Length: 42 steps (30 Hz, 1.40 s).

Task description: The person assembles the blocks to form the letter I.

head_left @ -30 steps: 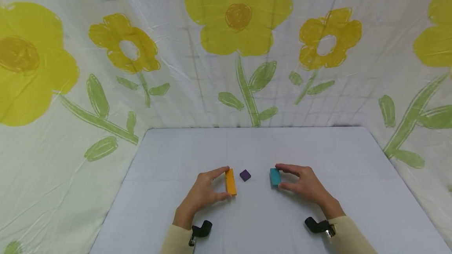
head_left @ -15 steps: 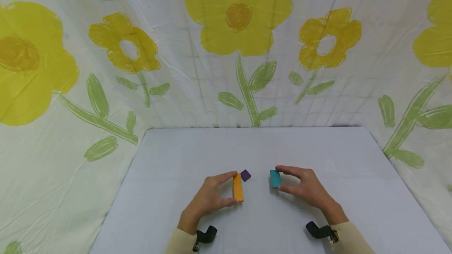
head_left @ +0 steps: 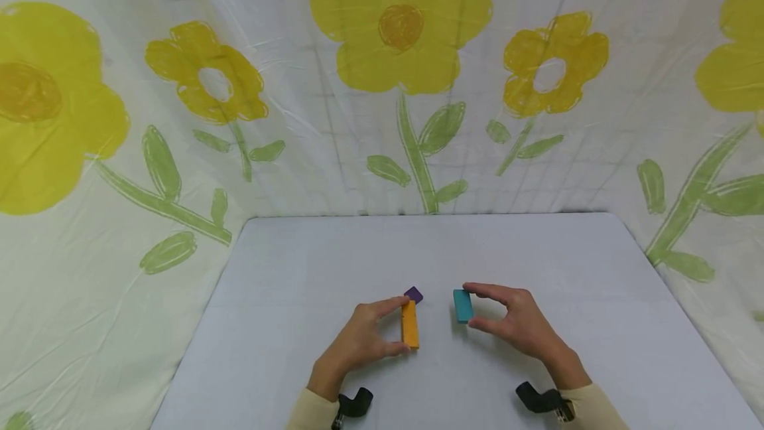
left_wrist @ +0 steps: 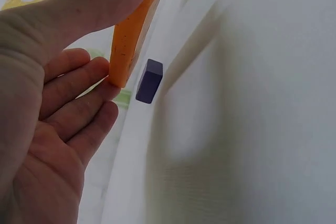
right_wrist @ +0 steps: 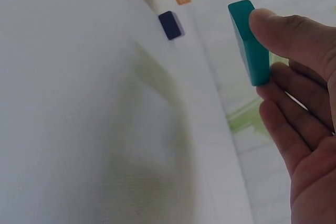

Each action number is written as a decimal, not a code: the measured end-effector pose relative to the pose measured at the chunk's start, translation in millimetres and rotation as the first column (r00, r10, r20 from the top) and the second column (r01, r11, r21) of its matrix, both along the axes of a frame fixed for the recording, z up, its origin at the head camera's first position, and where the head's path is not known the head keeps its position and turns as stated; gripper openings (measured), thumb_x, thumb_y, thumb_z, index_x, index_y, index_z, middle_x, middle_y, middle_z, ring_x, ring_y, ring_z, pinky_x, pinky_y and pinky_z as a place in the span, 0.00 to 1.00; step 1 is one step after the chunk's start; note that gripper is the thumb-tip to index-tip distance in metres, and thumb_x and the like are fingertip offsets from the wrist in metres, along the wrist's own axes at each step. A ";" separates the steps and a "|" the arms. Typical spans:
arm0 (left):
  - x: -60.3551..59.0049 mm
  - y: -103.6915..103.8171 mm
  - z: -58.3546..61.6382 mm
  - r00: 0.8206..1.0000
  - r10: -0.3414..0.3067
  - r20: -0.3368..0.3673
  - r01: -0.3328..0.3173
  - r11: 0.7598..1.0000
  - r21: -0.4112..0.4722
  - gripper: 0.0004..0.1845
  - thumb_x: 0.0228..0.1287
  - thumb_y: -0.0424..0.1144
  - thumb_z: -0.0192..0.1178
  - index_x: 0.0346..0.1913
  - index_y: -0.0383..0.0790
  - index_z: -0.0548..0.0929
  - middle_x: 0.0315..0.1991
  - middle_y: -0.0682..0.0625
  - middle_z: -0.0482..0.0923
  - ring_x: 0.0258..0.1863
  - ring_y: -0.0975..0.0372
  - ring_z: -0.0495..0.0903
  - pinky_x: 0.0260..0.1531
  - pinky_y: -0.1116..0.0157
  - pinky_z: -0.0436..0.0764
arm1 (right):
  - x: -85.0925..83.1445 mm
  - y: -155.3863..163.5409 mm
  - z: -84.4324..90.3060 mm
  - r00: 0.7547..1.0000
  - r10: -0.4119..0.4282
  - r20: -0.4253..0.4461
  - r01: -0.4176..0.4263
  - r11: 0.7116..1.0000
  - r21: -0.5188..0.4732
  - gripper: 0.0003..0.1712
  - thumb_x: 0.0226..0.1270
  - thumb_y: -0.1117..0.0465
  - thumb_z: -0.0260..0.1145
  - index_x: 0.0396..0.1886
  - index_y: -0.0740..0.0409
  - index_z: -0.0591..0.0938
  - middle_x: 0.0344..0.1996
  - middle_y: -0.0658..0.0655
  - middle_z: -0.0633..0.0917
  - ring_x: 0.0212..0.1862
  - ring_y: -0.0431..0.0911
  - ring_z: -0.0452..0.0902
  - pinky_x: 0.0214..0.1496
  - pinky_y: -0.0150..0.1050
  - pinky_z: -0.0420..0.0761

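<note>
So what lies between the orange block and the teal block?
Only bare table in the head view; the purple cube sits off the orange block's far end, short of the teal block.

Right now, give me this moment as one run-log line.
left hand: pinches long orange block | right hand: pinches teal rectangular block | small purple cube: on white table, unheld

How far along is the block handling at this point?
Done: both long blocks are picked up. The left hand pinches the orange block by its ends; the right hand pinches the teal block likewise. In hand: both are held near the purple cube, which lies on the table. Left: nothing is stacked or joined yet.
</note>
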<state>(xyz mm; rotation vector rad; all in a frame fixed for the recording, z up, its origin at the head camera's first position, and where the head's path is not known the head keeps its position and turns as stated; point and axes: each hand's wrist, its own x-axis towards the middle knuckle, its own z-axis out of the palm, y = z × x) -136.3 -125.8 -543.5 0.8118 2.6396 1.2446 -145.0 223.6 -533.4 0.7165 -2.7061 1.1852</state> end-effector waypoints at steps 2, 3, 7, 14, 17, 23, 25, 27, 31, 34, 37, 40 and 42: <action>0.8 1.3 -0.2 1.000 0.000 0.004 0.000 1.000 -0.014 0.46 0.55 0.43 0.87 0.77 0.44 0.79 0.74 0.49 0.81 0.73 0.52 0.82 0.73 0.50 0.81 | 3.1 -1.0 0.9 1.000 -0.004 0.004 0.004 1.000 -0.003 0.36 0.64 0.45 0.84 0.71 0.45 0.86 0.65 0.43 0.89 0.66 0.47 0.88 0.66 0.46 0.90; 1.1 1.9 -0.2 1.000 0.001 0.009 -0.001 1.000 -0.019 0.46 0.55 0.43 0.87 0.77 0.44 0.79 0.74 0.49 0.81 0.73 0.52 0.82 0.73 0.50 0.81 | 4.8 -1.5 1.1 1.000 -0.005 0.005 0.005 1.000 -0.005 0.36 0.64 0.44 0.84 0.71 0.45 0.86 0.65 0.42 0.89 0.66 0.47 0.88 0.66 0.46 0.90; 2.3 3.7 0.1 1.000 -0.001 0.011 0.001 0.999 -0.035 0.46 0.54 0.43 0.88 0.77 0.44 0.79 0.74 0.50 0.81 0.73 0.53 0.82 0.74 0.51 0.81 | 11.7 -4.0 0.2 1.000 -0.004 0.020 0.004 1.000 -0.017 0.35 0.65 0.44 0.83 0.71 0.45 0.86 0.64 0.42 0.89 0.66 0.47 0.88 0.65 0.44 0.90; 2.1 5.9 -0.8 1.000 -0.007 0.024 0.008 0.999 -0.050 0.46 0.54 0.44 0.87 0.77 0.43 0.79 0.74 0.50 0.81 0.74 0.54 0.81 0.75 0.52 0.80 | 18.7 -8.6 -3.8 0.999 -0.008 0.044 0.009 1.000 -0.025 0.36 0.66 0.41 0.82 0.70 0.48 0.87 0.64 0.40 0.89 0.65 0.46 0.88 0.66 0.45 0.89; 1.4 6.3 -2.6 0.999 -0.003 0.036 0.005 0.998 -0.067 0.46 0.55 0.45 0.87 0.77 0.44 0.79 0.75 0.50 0.81 0.74 0.54 0.81 0.75 0.51 0.80 | 21.2 -9.7 -4.5 0.999 -0.006 0.046 0.008 1.000 -0.029 0.36 0.65 0.41 0.82 0.70 0.48 0.87 0.63 0.40 0.89 0.65 0.46 0.88 0.65 0.44 0.89; 0.3 6.8 -7.3 0.999 -0.002 0.046 0.006 0.997 -0.078 0.46 0.55 0.46 0.87 0.77 0.44 0.79 0.75 0.50 0.81 0.74 0.54 0.81 0.75 0.50 0.79 | 26.8 -13.2 -3.7 0.998 -0.005 0.059 0.008 0.999 -0.050 0.36 0.65 0.41 0.83 0.71 0.45 0.86 0.63 0.40 0.90 0.65 0.45 0.88 0.65 0.41 0.88; 0.0 6.9 -9.5 0.999 -0.003 0.044 0.006 0.997 -0.081 0.46 0.55 0.46 0.87 0.77 0.43 0.79 0.74 0.50 0.81 0.74 0.54 0.81 0.75 0.51 0.79 | 29.0 -15.2 -3.5 0.998 -0.003 0.061 0.006 0.998 -0.056 0.36 0.65 0.42 0.82 0.71 0.45 0.86 0.64 0.40 0.89 0.65 0.45 0.88 0.65 0.40 0.88; -0.1 7.1 -11.4 0.999 -0.004 0.044 0.007 0.997 -0.082 0.46 0.55 0.46 0.87 0.77 0.43 0.79 0.74 0.50 0.81 0.74 0.54 0.81 0.75 0.51 0.80 | 31.5 -17.3 -3.8 0.998 0.006 0.061 -0.002 0.998 -0.064 0.36 0.65 0.42 0.83 0.71 0.46 0.86 0.64 0.40 0.89 0.65 0.45 0.88 0.65 0.41 0.89; 0.3 7.4 -14.0 0.999 -0.004 0.040 0.007 0.996 -0.085 0.46 0.56 0.47 0.87 0.78 0.43 0.79 0.74 0.51 0.81 0.73 0.54 0.81 0.75 0.51 0.80 | 36.1 -21.4 -5.9 0.998 0.031 0.055 -0.026 0.996 -0.084 0.36 0.65 0.44 0.83 0.70 0.49 0.86 0.64 0.41 0.90 0.65 0.44 0.88 0.64 0.41 0.90; 0.6 7.5 -14.9 1.000 -0.003 0.027 0.006 0.996 -0.086 0.46 0.56 0.47 0.86 0.77 0.42 0.79 0.74 0.51 0.81 0.73 0.54 0.81 0.75 0.51 0.80 | 38.6 -23.9 -8.2 0.998 0.045 0.053 -0.040 0.995 -0.091 0.35 0.66 0.44 0.82 0.70 0.50 0.87 0.64 0.42 0.90 0.64 0.43 0.88 0.64 0.39 0.89; 0.2 7.4 -15.8 1.000 -0.001 0.021 0.003 0.996 -0.090 0.46 0.57 0.48 0.86 0.78 0.42 0.79 0.74 0.51 0.81 0.73 0.54 0.81 0.75 0.51 0.80 | 40.4 -25.9 -10.4 0.997 0.049 0.065 -0.043 0.995 -0.087 0.35 0.67 0.42 0.81 0.70 0.49 0.86 0.64 0.41 0.89 0.65 0.43 0.88 0.64 0.38 0.89; -0.4 7.2 -16.2 1.000 -0.001 0.025 0.004 0.996 -0.091 0.46 0.57 0.48 0.86 0.78 0.42 0.79 0.74 0.51 0.81 0.74 0.54 0.81 0.75 0.51 0.80 | 42.4 -28.1 -12.4 0.996 0.047 0.079 -0.041 0.995 -0.086 0.35 0.67 0.41 0.80 0.70 0.48 0.86 0.64 0.40 0.89 0.65 0.43 0.88 0.65 0.37 0.88; -1.0 7.1 -16.6 1.000 -0.002 0.027 0.004 0.996 -0.093 0.46 0.57 0.48 0.86 0.78 0.42 0.79 0.75 0.51 0.81 0.74 0.54 0.81 0.75 0.51 0.80 | 43.8 -29.8 -13.2 0.995 0.050 0.086 -0.042 0.995 -0.094 0.35 0.68 0.42 0.81 0.70 0.48 0.87 0.64 0.40 0.89 0.65 0.43 0.88 0.65 0.37 0.88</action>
